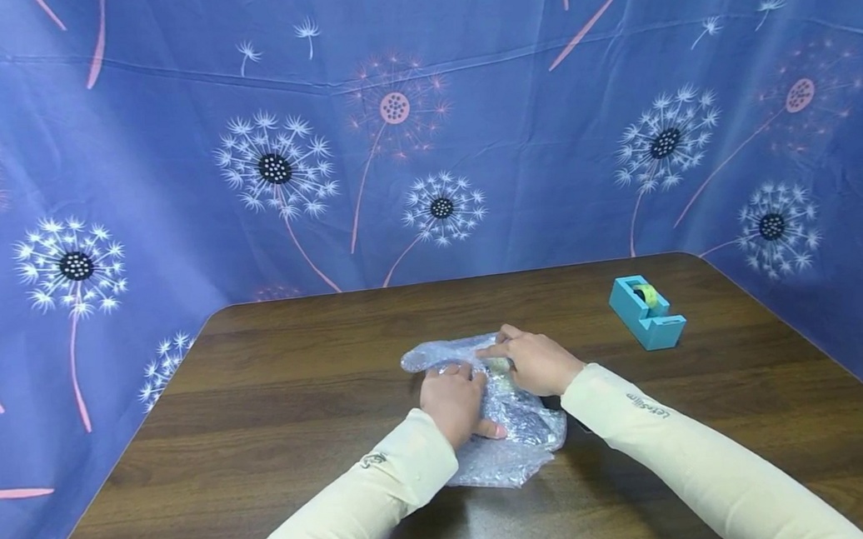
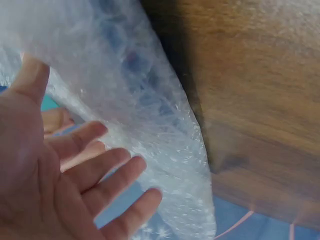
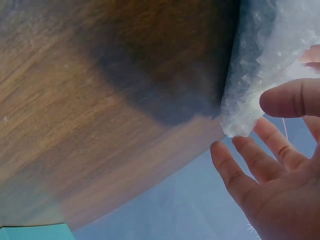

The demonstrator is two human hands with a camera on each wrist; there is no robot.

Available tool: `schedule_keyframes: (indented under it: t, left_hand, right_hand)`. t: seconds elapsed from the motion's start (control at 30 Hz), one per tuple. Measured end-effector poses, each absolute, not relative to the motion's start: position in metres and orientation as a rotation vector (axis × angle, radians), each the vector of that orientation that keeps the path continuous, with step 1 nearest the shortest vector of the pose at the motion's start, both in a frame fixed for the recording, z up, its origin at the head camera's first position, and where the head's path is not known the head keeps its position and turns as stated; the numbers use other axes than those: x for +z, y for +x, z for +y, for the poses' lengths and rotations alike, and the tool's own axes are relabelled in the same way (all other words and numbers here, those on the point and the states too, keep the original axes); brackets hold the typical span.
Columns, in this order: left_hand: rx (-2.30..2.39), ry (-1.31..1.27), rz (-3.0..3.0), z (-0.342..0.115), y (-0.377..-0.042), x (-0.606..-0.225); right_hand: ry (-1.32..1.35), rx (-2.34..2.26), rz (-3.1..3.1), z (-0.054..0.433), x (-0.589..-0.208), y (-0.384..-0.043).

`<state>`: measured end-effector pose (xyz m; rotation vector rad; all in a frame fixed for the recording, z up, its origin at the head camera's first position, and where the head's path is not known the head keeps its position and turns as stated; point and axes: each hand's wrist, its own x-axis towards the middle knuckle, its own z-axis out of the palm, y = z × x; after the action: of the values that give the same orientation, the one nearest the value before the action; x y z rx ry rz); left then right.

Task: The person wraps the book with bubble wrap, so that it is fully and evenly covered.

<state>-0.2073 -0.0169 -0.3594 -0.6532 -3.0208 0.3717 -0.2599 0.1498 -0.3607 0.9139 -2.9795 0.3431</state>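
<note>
A sheet of clear bubble wrap (image 1: 516,460) lies folded around something on the table, and what it covers is hard to make out. My left hand (image 1: 454,403) rests on the wrap's left side, thumb spread toward the middle. In the left wrist view its fingers (image 2: 120,182) are loosely extended against the plastic. My right hand (image 1: 539,362) touches the upper right part of the wrap with its index finger stretched out to the left. The right wrist view shows the thumb (image 3: 290,98) and fingers apart beside the wrap's edge (image 3: 245,112).
A turquoise tape dispenser (image 1: 645,317) with a yellow-green roll stands at the table's back right. The brown wooden table (image 1: 281,380) reaches to a blue curtain (image 1: 515,172) with a dandelion print behind it.
</note>
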Motion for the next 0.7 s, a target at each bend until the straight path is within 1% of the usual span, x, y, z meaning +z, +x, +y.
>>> schedule_keyframes:
  t: [0.27,0.5,0.7]
  left_hand:
    - [0.584,-0.558,-2.827,-0.018,-0.2074,-0.3662]
    - [0.512,-0.384,-3.108,-0.0163,-0.2098,-0.36]
    - [0.452,-0.42,-3.125,-0.0182,-0.2099,-0.3576]
  right_hand:
    - [0.898,0.383,-3.03,0.1508,-0.3586,-0.2597]
    - [0.893,0.372,-3.047,0.1513,-0.359,-0.2597]
    - [0.922,0.378,-3.033,0.1529,-0.3587,-0.2586]
